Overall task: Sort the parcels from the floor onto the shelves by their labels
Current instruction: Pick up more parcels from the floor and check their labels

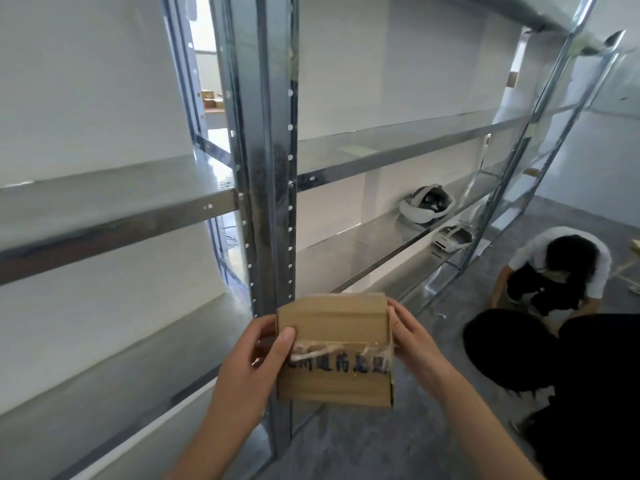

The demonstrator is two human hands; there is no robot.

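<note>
Where both forearms reach forward and slightly up from the lower edge of the view, the left hand (pixel 254 355) and right hand (pixel 414 337) hold one cardboard parcel (pixel 334 348) between them, in the air, clear of floor and shelves.

Left hand: thumb laid across the parcel's near face at its left edge, fingers wrapped behind that side, closed on the box.
Right hand: fingers (pixel 398 322) curled round the parcel's right edge, palm against its side, closed on the box.

Parcel: small, brown, held roughly level, near face toward the camera. Crumpled clear tape crosses that face. Below the tape, one row of dark blue characters; blurred, not legible.

Behind the parcel: galvanised upright post (pixel 273 168) of a metal shelving unit, perforated.
Left of the parcel: bare metal shelf (pixel 104 209), upper tier, and another below it.
Right of and beyond the parcel: long metal shelves (pixel 398 147); a white headset (pixel 425 204) lies on one, a second white headset (pixel 452 239) on the tier under it.
Right of the parcel, on the grey floor (pixel 433 427): a crouching person (pixel 557 268) in a white top, and a nearer dark-clothed figure (pixel 588 375).
</note>
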